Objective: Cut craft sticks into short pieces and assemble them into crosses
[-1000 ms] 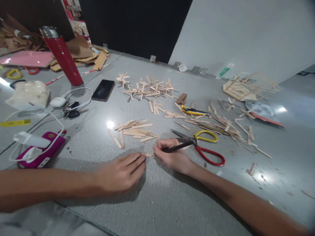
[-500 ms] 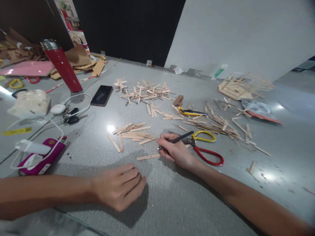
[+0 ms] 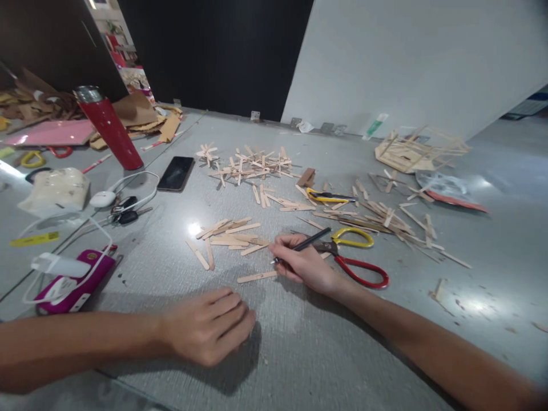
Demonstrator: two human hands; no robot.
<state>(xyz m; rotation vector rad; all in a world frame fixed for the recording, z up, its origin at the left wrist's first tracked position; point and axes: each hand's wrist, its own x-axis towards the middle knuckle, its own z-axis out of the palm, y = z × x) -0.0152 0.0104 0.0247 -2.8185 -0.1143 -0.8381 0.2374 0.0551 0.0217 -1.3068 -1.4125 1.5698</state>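
My right hand [image 3: 302, 264] grips a black pen [image 3: 307, 244], its tip just above the grey table [image 3: 299, 342]. A single wooden craft stick [image 3: 257, 277] lies flat just left of that hand. My left hand [image 3: 209, 325] rests palm down on the table nearer to me, fingers loosely curled, holding nothing, a short way from the stick. A small pile of craft sticks [image 3: 226, 234] lies beyond the single stick. Scissors with one yellow and one red handle [image 3: 353, 254] lie right behind my right hand.
More craft sticks [image 3: 252, 162] and a yellow utility knife [image 3: 329, 197] lie further back. A stick frame model [image 3: 417, 149] stands at the far right. At the left are a red flask [image 3: 109, 128], a black phone [image 3: 175, 173], keys [image 3: 124, 209], white cables and a magenta case [image 3: 75, 279].
My left hand has let go of the single stick and drawn back toward me. My right hand has lifted the pen off the stick and shifted slightly away.
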